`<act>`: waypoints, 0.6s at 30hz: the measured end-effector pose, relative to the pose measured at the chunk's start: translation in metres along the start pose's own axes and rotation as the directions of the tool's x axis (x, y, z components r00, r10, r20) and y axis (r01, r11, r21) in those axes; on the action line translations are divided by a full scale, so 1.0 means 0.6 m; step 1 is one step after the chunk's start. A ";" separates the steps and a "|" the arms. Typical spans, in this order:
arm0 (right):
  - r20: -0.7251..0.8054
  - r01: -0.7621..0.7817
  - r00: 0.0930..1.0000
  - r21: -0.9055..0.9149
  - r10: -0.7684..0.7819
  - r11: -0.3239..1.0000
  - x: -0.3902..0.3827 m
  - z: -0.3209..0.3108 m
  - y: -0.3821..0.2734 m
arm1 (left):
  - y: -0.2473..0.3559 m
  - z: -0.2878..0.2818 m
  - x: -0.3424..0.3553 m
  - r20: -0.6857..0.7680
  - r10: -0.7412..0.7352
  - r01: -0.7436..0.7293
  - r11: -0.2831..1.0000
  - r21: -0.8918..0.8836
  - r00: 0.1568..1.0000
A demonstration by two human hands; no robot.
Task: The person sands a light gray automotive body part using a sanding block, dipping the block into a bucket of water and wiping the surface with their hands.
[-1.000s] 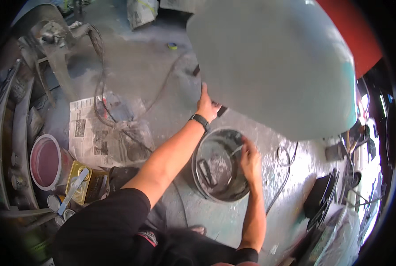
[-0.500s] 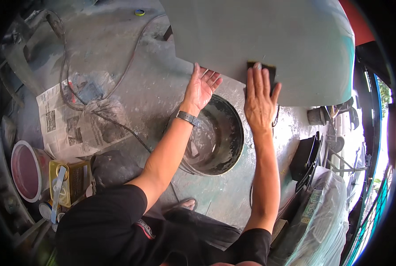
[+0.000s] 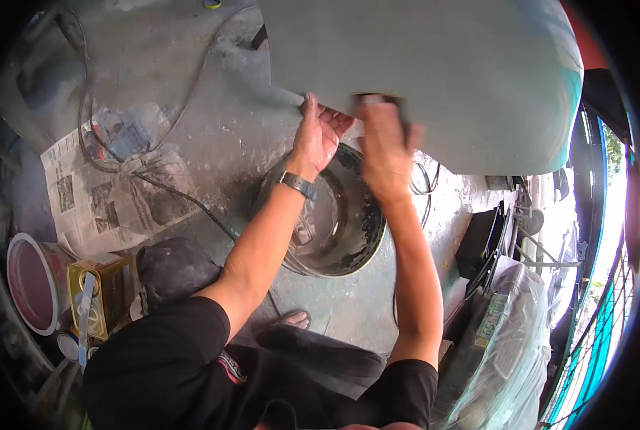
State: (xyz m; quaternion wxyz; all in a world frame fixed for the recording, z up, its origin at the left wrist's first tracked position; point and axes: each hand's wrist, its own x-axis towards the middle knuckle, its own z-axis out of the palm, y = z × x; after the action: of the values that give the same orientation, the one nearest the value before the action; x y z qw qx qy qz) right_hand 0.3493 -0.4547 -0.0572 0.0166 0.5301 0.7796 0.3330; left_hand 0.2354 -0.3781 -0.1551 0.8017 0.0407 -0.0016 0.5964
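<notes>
A large grey panel (image 3: 470,86) with a greenish right edge fills the upper part of the view. On its surface, close to the lower left edge, my right hand (image 3: 386,147) presses a dark piece of sandpaper (image 3: 368,96); hand and sheet are smeared by motion. My left hand (image 3: 318,140), wearing a wristwatch (image 3: 298,185), is palm up with fingers outstretched at the panel's lower left edge, the fingertips partly behind it. Below both hands stands a round black tub (image 3: 343,261) holding cloudy water.
Newspaper (image 3: 76,208) lies on the floor at left, crossed by a dark hose (image 3: 183,201). A reddish bucket (image 3: 33,287) and a gold tin (image 3: 103,294) stand lower left. Plastic-wrapped parts (image 3: 506,344) lie at right, beside black parts (image 3: 480,240).
My right hand has slid left across the panel with the sandpaper, toward my left hand. My left hand stays at the panel edge. The whole view has shifted slightly.
</notes>
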 end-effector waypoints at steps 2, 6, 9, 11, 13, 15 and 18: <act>0.073 0.149 0.986 0.040 -0.151 0.988 0.028 -0.005 -0.021 | -0.008 -0.003 -0.001 -0.010 0.008 -0.008 1.000 0.004 1.000; -0.012 0.034 0.999 0.134 -0.033 0.990 -0.018 -0.006 0.032 | -0.016 0.007 -0.001 -0.045 -0.010 0.010 1.000 0.011 0.999; -0.182 -0.157 0.974 -0.131 0.132 0.979 -0.086 -0.016 0.084 | 0.004 0.001 0.002 -0.050 0.011 -0.009 0.999 0.040 0.999; -0.147 -0.279 0.951 -0.041 0.271 0.959 -0.084 0.008 0.050 | -0.001 -0.002 0.002 -0.077 0.020 -0.020 1.000 0.010 0.997; -0.067 -0.169 0.979 0.264 0.192 0.950 -0.054 0.036 0.003 | -0.012 0.001 0.000 -0.063 0.002 -0.001 1.000 0.015 0.998; 0.053 0.040 0.998 0.079 -0.044 0.996 -0.026 0.040 -0.042 | -0.015 0.004 -0.001 -0.023 -0.008 0.009 0.999 0.045 1.000; -0.031 -0.070 0.997 0.109 0.074 0.992 -0.035 0.026 -0.023 | -0.011 0.008 0.002 -0.043 0.022 -0.021 0.999 0.032 0.999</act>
State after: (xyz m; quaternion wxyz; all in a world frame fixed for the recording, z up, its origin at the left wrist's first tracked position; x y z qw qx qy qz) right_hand 0.3531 -0.4670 -0.0836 -0.0379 0.5520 0.7770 0.3002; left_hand 0.2422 -0.3789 -0.1509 0.7942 0.0401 0.0248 0.6058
